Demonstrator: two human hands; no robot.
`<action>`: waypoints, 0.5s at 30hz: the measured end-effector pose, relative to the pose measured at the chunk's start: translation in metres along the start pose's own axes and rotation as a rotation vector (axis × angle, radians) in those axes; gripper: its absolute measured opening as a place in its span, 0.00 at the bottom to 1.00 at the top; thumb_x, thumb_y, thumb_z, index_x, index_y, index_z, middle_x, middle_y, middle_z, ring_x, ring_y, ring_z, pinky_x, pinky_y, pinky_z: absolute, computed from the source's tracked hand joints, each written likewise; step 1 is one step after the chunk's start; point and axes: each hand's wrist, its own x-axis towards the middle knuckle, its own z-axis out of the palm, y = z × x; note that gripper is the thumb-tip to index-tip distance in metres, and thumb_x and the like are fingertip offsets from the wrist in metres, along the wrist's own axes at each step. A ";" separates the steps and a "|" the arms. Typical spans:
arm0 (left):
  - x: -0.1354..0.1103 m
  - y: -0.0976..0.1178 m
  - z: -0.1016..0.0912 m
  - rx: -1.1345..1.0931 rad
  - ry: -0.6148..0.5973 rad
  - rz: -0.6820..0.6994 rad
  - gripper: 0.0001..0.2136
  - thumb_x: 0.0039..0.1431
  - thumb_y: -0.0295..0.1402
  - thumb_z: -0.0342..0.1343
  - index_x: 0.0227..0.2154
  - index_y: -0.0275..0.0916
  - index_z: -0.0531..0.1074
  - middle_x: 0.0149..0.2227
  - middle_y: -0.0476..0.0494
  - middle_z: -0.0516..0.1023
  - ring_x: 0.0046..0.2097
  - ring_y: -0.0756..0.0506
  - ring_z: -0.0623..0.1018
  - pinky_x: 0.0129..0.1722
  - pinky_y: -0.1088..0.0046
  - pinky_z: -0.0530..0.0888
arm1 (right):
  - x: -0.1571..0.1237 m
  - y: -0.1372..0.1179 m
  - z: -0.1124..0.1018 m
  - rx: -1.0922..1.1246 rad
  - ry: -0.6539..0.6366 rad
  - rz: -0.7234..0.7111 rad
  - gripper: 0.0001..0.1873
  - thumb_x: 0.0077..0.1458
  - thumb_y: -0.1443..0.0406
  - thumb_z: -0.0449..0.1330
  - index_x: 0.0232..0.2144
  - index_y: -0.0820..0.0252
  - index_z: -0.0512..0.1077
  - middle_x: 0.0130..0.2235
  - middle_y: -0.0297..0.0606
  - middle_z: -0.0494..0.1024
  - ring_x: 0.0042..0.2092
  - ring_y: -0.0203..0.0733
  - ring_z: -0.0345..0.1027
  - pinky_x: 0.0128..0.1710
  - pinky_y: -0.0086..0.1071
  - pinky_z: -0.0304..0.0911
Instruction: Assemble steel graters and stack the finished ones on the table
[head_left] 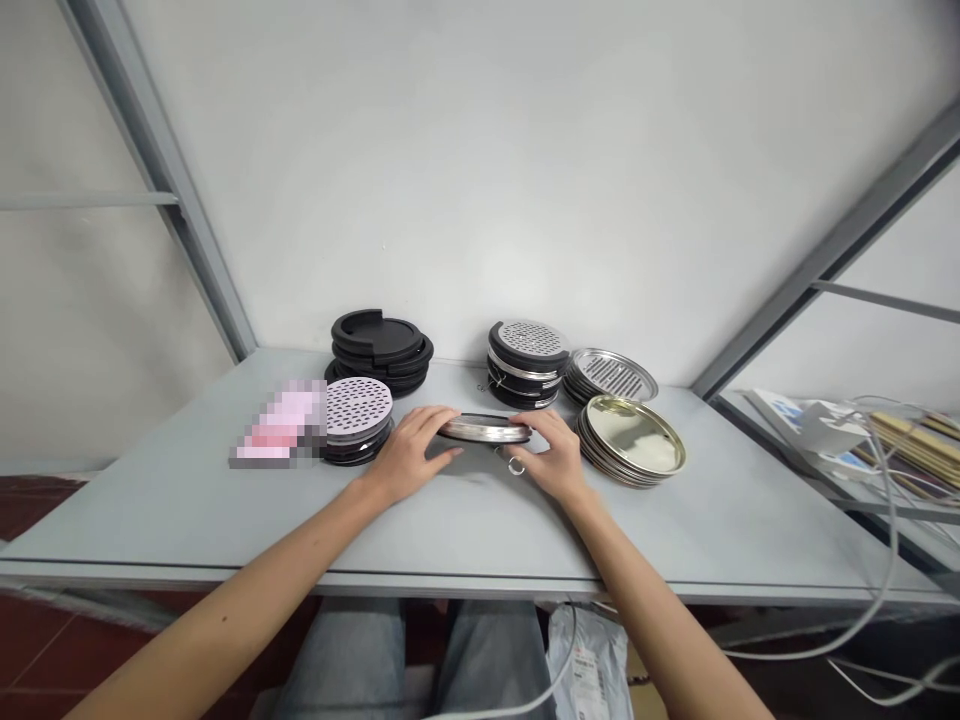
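Between both hands, above the middle of the table, is a flat round metal-and-black case [486, 430], seen nearly edge-on. My left hand [409, 452] grips its left side, and my right hand [556, 455] grips its right side. A small metal ring [516, 465] hangs below it near the right thumb. Left of my left hand stands a stack of pale perforated discs [358, 408] with dark ones beneath. To the right of my right hand lies a pile of shiny gold-toned round lids [637, 438].
At the back are a stack of black round frames [381, 345], a stack of similar round cases [529, 365] and a pile of slotted metal discs [611, 375]. A blurred pink item [281, 425] lies left on the grey table [172, 500]. White cables [892, 520] hang at right.
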 end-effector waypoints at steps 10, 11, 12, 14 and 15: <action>-0.001 -0.009 0.002 -0.004 0.036 -0.040 0.15 0.59 0.27 0.58 0.49 0.42 0.70 0.46 0.44 0.78 0.47 0.42 0.75 0.50 0.61 0.70 | 0.001 0.006 -0.001 0.012 -0.040 0.057 0.19 0.52 0.67 0.62 0.48 0.54 0.72 0.46 0.40 0.77 0.48 0.48 0.70 0.50 0.44 0.64; -0.001 -0.009 0.002 -0.005 0.044 -0.052 0.14 0.59 0.30 0.58 0.48 0.42 0.70 0.44 0.44 0.78 0.45 0.42 0.76 0.49 0.61 0.71 | 0.001 0.006 -0.002 0.020 -0.017 0.053 0.18 0.53 0.66 0.62 0.48 0.54 0.72 0.45 0.40 0.78 0.46 0.47 0.71 0.50 0.43 0.65; -0.001 -0.009 0.002 -0.002 0.047 -0.064 0.14 0.60 0.32 0.58 0.49 0.41 0.70 0.43 0.44 0.78 0.44 0.43 0.76 0.48 0.62 0.71 | 0.001 0.006 -0.002 0.025 0.006 0.043 0.17 0.54 0.66 0.63 0.47 0.54 0.73 0.43 0.39 0.79 0.45 0.47 0.71 0.49 0.43 0.66; -0.002 -0.009 0.003 -0.002 0.044 -0.084 0.15 0.61 0.34 0.57 0.51 0.41 0.69 0.43 0.43 0.78 0.43 0.43 0.77 0.47 0.62 0.72 | 0.001 0.007 -0.002 0.029 0.041 0.013 0.16 0.54 0.65 0.63 0.47 0.53 0.74 0.42 0.39 0.80 0.44 0.46 0.72 0.47 0.43 0.67; -0.002 -0.009 0.003 -0.003 0.045 -0.088 0.16 0.62 0.34 0.56 0.52 0.41 0.68 0.45 0.42 0.77 0.44 0.43 0.77 0.47 0.62 0.72 | 0.001 0.007 -0.002 0.028 0.055 -0.004 0.16 0.54 0.65 0.64 0.47 0.53 0.74 0.42 0.39 0.80 0.43 0.46 0.72 0.47 0.43 0.68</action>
